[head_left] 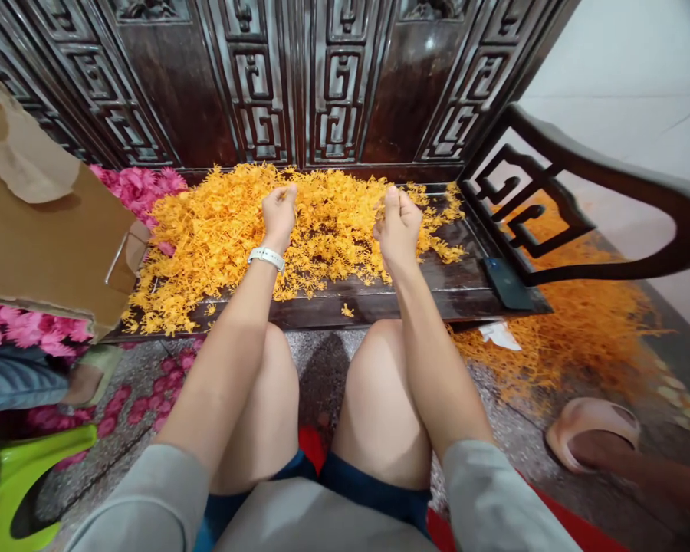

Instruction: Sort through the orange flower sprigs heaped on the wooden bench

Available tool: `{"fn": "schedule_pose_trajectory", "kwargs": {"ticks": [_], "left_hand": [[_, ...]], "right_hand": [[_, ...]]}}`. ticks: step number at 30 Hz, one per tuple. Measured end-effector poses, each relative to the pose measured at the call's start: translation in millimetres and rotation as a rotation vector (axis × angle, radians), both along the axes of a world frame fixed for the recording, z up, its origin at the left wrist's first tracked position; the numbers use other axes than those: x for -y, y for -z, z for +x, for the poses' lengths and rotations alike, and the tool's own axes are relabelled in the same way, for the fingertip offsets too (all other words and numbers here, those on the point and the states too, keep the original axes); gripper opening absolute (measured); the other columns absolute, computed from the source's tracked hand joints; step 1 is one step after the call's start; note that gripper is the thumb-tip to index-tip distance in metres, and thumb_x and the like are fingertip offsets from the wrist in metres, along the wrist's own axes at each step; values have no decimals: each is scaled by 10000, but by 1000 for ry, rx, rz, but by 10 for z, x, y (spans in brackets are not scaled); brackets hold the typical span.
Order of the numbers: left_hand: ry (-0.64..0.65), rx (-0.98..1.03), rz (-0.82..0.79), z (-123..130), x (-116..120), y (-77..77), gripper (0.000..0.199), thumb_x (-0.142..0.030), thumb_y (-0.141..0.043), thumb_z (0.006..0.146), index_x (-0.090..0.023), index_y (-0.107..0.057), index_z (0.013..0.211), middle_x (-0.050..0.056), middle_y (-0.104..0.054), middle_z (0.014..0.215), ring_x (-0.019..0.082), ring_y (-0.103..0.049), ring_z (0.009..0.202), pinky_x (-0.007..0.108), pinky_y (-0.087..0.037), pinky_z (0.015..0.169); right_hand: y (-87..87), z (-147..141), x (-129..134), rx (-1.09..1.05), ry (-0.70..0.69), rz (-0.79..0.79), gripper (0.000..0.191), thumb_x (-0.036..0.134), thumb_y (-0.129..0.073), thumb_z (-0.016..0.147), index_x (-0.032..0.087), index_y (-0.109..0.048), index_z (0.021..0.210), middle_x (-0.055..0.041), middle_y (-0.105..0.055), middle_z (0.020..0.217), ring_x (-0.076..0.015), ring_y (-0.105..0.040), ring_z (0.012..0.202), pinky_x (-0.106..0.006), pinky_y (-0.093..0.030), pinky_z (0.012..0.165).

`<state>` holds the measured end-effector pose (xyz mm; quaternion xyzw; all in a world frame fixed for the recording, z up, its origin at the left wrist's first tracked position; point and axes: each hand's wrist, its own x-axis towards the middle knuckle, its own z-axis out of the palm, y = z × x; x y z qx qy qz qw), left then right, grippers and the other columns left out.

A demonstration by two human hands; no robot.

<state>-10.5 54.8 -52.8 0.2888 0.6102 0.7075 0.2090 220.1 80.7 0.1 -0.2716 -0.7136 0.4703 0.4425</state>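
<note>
Small orange-yellow plastic flower pieces (207,230) lie heaped along a dark wooden bench (322,313). Over the middle of the heap is my left hand (279,215), a white watch (267,258) on its wrist, thumb and fingers pinched together; whatever is between them is too small to make out. My right hand (398,222) is above the right part of the heap, its fingers curled against the thumb. What it grips, if anything, is hidden. The two hands are apart.
Left stands a cardboard box (51,230) with pink flowers (143,192) behind it. The bench's curved armrest (626,184) and a dark phone-like object (506,282) are right. Orange strands (592,330) lie on the floor. A green stool (11,468) and other people's feet flank my legs.
</note>
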Motion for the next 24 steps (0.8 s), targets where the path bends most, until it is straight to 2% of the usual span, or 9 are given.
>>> {"fn": "schedule_pose_trajectory", "kwargs": {"ticks": [2,4,8,11,13,16,20,22,24], "left_hand": [[34,-34,16,147,46,-118,521,-737,-747,899,-245,-658,1045,12,-556,744,173,-572,719,317,-460,698],[114,-84,40,336,111,-259,569,-768,-744,870,-243,-655,1070,27,-580,786,182,-579,765,326,-456,734],[372,-246,78,664,232,-479,548,-746,-737,898,-210,-649,826,26,-569,763,169,-536,761,329,-450,763],[486,-293,105,763,274,-523,558,-659,-781,920,-196,-592,670,10,-540,710,149,-484,712,320,-450,741],[477,-222,110,787,280,-520,532,-568,-819,925,-194,-567,643,-4,-498,673,133,-443,663,296,-430,673],[446,11,92,835,277,-522,461,-427,-770,991,-191,-539,669,-14,-447,648,104,-388,578,245,-345,536],[527,326,79,874,291,-581,340,-195,-633,1026,-180,-543,699,-6,-468,653,74,-356,495,221,-255,440],[543,433,126,820,311,-614,325,-98,-593,1001,-176,-533,691,-10,-452,645,62,-342,483,210,-261,435],[482,542,202,704,332,-634,346,-81,-572,1011,-185,-503,688,-28,-392,617,60,-310,472,197,-281,438]], "right_hand": [[97,-51,-120,-98,76,-89,775,985,-326,919,250,-554,999,2,-458,744,-138,-523,617,-261,-370,503],[156,-120,-135,-139,112,-148,748,992,-429,885,255,-532,966,16,-434,727,-125,-489,586,-254,-345,487],[211,-239,-45,-101,87,-205,691,943,-518,901,265,-538,1033,7,-460,746,-154,-551,650,-265,-378,510],[228,-284,-11,-91,54,-234,637,892,-530,944,270,-533,1078,-3,-486,762,-159,-539,658,-279,-389,527],[215,-305,4,-125,8,-268,579,845,-566,966,272,-516,1037,16,-451,732,-133,-453,601,-271,-351,511],[142,-350,65,-234,-94,-404,521,779,-611,985,274,-483,964,52,-359,669,-111,-315,553,-257,-297,487],[-16,-399,233,-378,-210,-573,472,685,-606,1031,268,-431,893,75,-243,635,-125,-189,555,-257,-272,481],[-107,-365,331,-417,-238,-566,437,632,-567,1066,269,-422,870,69,-219,629,-139,-162,562,-262,-276,479],[-201,-272,413,-431,-249,-504,382,596,-511,1092,275,-464,890,51,-246,626,-158,-200,568,-273,-316,486]]}}
